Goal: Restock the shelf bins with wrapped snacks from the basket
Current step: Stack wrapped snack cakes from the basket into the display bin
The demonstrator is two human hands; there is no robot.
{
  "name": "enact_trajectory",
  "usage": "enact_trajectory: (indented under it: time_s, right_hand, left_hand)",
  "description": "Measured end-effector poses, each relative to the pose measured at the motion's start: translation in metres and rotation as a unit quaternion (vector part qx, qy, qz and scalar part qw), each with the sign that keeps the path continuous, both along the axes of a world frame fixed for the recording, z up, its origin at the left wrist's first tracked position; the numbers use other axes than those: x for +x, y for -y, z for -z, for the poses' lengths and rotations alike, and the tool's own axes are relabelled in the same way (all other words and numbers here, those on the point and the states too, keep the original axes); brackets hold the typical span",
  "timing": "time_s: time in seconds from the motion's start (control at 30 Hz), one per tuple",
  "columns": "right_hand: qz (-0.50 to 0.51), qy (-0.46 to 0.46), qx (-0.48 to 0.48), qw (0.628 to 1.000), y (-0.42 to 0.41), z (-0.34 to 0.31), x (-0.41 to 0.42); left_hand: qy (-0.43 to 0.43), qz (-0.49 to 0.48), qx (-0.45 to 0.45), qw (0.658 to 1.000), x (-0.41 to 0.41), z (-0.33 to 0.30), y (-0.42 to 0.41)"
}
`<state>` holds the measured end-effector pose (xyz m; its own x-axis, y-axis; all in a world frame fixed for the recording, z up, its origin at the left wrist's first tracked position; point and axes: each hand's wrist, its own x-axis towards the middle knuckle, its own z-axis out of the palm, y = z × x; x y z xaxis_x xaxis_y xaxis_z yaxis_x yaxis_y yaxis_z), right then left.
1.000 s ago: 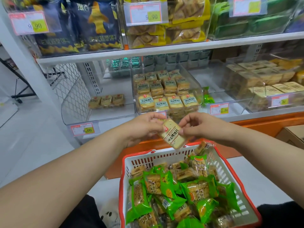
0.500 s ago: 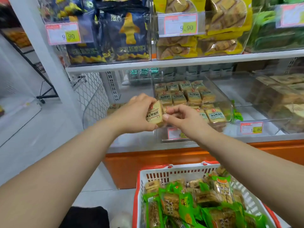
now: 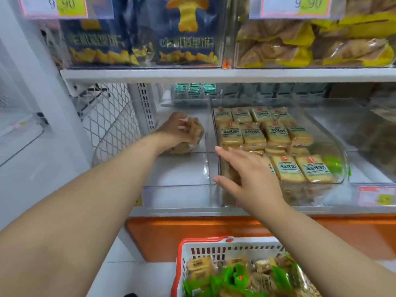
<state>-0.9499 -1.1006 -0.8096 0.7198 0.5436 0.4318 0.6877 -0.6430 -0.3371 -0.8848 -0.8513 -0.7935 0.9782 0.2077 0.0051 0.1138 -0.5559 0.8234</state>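
Clear acrylic left bin (image 3: 182, 168), nearly bare, open-topped, on the lower shelf. At the bin's back, a few tan wrapped snacks (image 3: 194, 133), blurred. Just right of the bin, touching walls, a second clear bin (image 3: 334, 146) packed with tan wrapped crackers (image 3: 252, 133) in rows. Below the bin, red-rimmed white basket (image 3: 214, 249) heaped with green and tan packets (image 3: 242, 277).
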Motion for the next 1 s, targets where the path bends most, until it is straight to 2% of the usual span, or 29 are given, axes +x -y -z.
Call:
enact_trajectory:
  time_s: [0.07,0.23,0.4,0.53,0.63,0.73,0.83,0.93,1.0]
  right_hand:
    - [0.003,0.018,0.001,1.0,-0.001,0.004,0.002]
    - [0.007,0.053,0.02,0.998,-0.003,0.01,0.006]
    - [0.006,0.065,0.026,0.998,-0.003,0.012,0.007]
    - [-0.002,0.054,0.034,0.998,-0.004,0.013,0.008]
    - [-0.009,0.05,0.034,0.998,-0.003,0.015,0.008]
    - [-0.018,0.042,0.034,0.998,-0.002,0.013,0.008]
    - [-0.043,0.02,0.003,0.999,0.002,0.007,0.008]
    - [-0.036,0.004,-0.01,0.999,0.011,-0.002,0.004]
    - [-0.019,-0.006,-0.003,1.0,0.023,-0.01,-0.002]
  left_hand:
    - [-0.003,0.005,-0.022,1.0,0.016,0.009,-0.003]
    - [-0.017,0.043,0.026,0.999,0.041,0.028,-0.006]
    - [-0.016,0.074,0.168,0.983,0.048,0.039,-0.007]
    - [-0.053,0.09,0.404,0.909,0.048,0.039,0.008]
    - [-0.054,0.067,0.477,0.875,0.048,0.039,0.017]
    - [-0.095,0.055,0.472,0.875,0.036,0.039,0.017]
    - [-0.125,0.048,0.434,0.891,0.023,0.034,0.018]
    - [-0.089,0.004,0.309,0.947,-0.007,0.023,0.026]
    - [-0.035,-0.033,0.255,0.966,-0.037,0.016,0.038]
